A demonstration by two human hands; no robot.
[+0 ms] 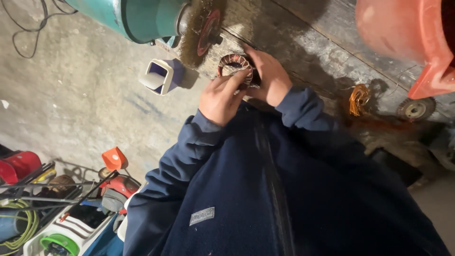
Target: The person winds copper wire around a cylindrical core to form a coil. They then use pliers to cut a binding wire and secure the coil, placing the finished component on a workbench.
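Both my hands hold a small round motor part (233,64) with reddish copper windings, close to my chest. My left hand (221,97) grips it from the near side, fingers over its rim. My right hand (269,79) cups it from the far side. Just above it is a wire brush wheel (201,29) on a teal bench grinder (135,16). The part sits a little short of the wheel; I cannot tell if they touch. My dark blue sweater fills the lower frame.
A worn wooden workbench (303,50) carries a bundle of copper wire (359,98), a small wheel (415,109) and an orange plastic housing (407,33). A white square tube (160,76) juts out over the concrete floor. Garden tools and hoses (52,199) lie at the lower left.
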